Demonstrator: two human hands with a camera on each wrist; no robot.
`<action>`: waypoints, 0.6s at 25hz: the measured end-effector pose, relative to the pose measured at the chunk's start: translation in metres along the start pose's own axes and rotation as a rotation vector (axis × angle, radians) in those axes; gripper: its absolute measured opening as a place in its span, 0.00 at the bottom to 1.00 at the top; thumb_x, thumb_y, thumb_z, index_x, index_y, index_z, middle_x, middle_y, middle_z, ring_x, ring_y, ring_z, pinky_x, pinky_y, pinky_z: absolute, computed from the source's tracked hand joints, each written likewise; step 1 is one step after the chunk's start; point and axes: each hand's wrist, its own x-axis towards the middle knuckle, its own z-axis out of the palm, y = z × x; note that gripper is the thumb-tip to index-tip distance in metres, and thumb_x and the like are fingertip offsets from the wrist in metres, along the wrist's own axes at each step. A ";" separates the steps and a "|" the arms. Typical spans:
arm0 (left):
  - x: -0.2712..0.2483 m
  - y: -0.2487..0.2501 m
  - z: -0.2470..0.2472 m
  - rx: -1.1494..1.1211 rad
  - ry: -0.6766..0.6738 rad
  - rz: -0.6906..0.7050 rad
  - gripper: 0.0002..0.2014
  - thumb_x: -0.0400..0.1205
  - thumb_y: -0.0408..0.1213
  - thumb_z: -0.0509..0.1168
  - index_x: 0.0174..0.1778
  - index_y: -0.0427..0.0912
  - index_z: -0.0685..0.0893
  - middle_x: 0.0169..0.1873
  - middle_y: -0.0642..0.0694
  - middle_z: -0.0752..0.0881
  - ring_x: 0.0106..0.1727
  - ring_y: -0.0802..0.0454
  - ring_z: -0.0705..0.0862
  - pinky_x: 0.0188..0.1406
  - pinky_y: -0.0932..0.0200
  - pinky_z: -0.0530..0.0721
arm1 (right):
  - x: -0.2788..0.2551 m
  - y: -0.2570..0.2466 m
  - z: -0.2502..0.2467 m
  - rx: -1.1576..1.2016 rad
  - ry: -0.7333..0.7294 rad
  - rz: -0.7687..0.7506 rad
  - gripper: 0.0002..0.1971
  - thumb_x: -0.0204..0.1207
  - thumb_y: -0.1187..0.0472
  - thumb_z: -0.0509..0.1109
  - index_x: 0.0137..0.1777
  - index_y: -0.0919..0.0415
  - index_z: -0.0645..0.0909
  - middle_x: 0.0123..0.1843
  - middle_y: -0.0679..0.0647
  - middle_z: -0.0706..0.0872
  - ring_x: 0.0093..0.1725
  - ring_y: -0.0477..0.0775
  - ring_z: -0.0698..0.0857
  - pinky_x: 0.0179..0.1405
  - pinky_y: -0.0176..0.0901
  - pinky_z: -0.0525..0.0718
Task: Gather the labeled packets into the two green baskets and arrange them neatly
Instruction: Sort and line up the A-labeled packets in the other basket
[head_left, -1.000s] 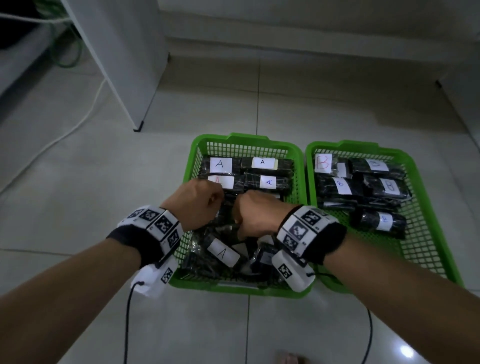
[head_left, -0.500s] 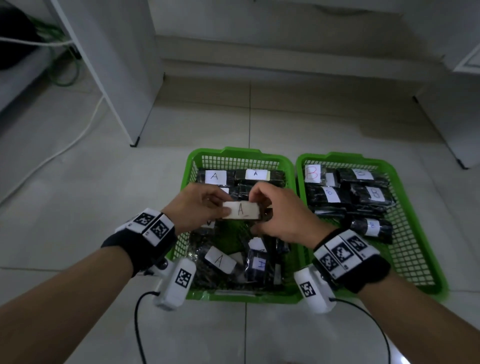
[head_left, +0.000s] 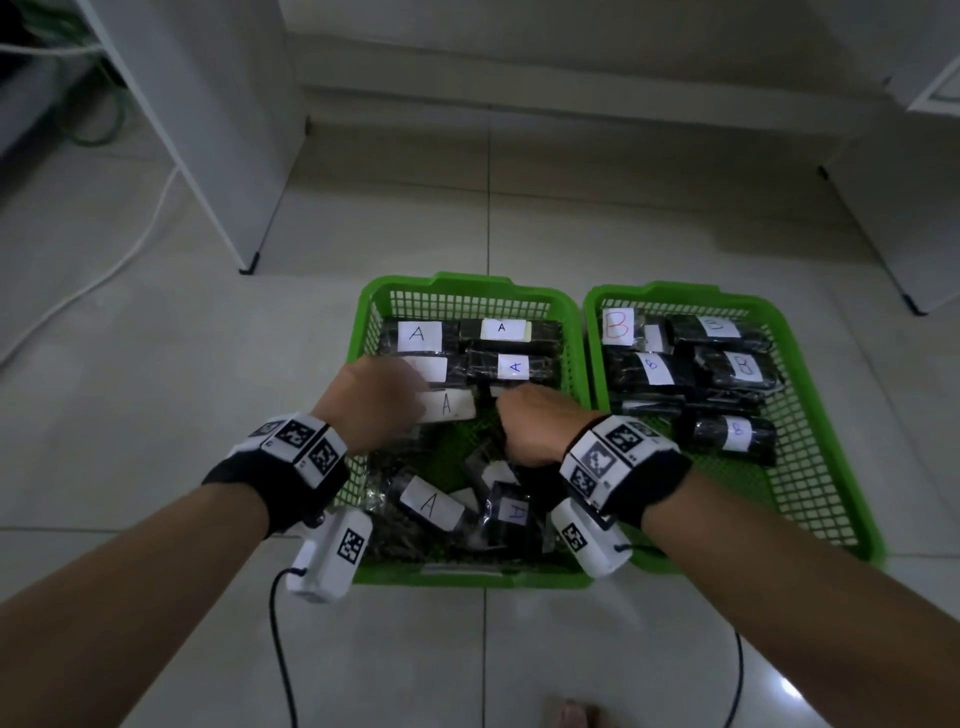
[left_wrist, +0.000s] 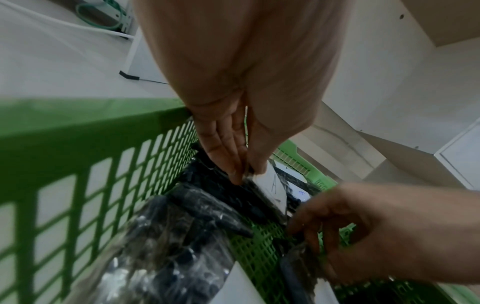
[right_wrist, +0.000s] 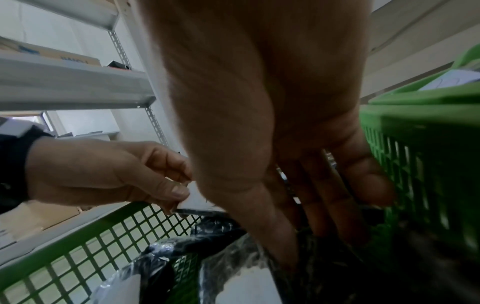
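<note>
Floor (head_left: 156, 415): pale tiles; both baskets stand on it side by side, rims touching or nearly so.
White cabinet (head_left: 218, 130): at 11 o'clock from the baskets, its black-capped foot on the tiles; a white cable (head_left: 104, 270) curves over the floor at 9 o'clock.
Left green basket (head_left: 457, 288): holds the packets marked A. Four lie in two tidy rows at its 12 o'clock end; a loose heap lies at its 6 o'clock end, with bare mesh between.
Right green basket (head_left: 810, 415): at 3 o'clock from the first, holds the packets marked B (head_left: 732, 371), stacked toward its 12 o'clock end, one roll (head_left: 727, 434) lying apart just below them.
Loose A packets (head_left: 431, 504): black, in clear wrap with white labels, tilted at odd angles in the near heap.
Left hand (head_left: 379, 402): over the left basket's 9 o'clock side; its grip pinches the left end of one A packet (head_left: 449, 405) between thumb (right_wrist: 179, 191) and fingers, as the right wrist view shows.
Held A packet: label up, roughly level, just below the second tidy row; whether it rests on the mesh I cannot tell.
Right hand (head_left: 540, 426): at the middle of the left basket, fingers (right_wrist: 324, 197) reaching down among the loose packets; its grip seems curled around black wrapped material in the left wrist view, but blur leaves that uncertain.
</note>
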 end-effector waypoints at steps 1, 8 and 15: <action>0.001 0.000 -0.001 0.013 -0.005 0.001 0.09 0.76 0.32 0.76 0.51 0.45 0.90 0.41 0.54 0.87 0.44 0.60 0.87 0.35 0.80 0.79 | 0.001 0.000 0.002 -0.030 -0.023 -0.006 0.06 0.77 0.67 0.73 0.50 0.63 0.80 0.50 0.56 0.81 0.47 0.58 0.81 0.43 0.46 0.80; 0.006 0.010 0.003 0.031 -0.070 -0.011 0.09 0.76 0.35 0.77 0.50 0.50 0.91 0.42 0.54 0.91 0.40 0.62 0.89 0.36 0.73 0.84 | -0.006 0.016 -0.016 0.211 -0.052 -0.135 0.14 0.66 0.64 0.86 0.45 0.52 0.84 0.42 0.46 0.84 0.41 0.49 0.83 0.35 0.40 0.79; 0.021 0.032 0.056 -0.039 -0.135 -0.057 0.08 0.73 0.34 0.79 0.46 0.41 0.91 0.40 0.46 0.92 0.39 0.53 0.92 0.43 0.51 0.93 | -0.036 0.084 -0.046 0.841 0.232 0.021 0.11 0.75 0.71 0.79 0.56 0.61 0.89 0.47 0.60 0.92 0.41 0.53 0.91 0.35 0.43 0.91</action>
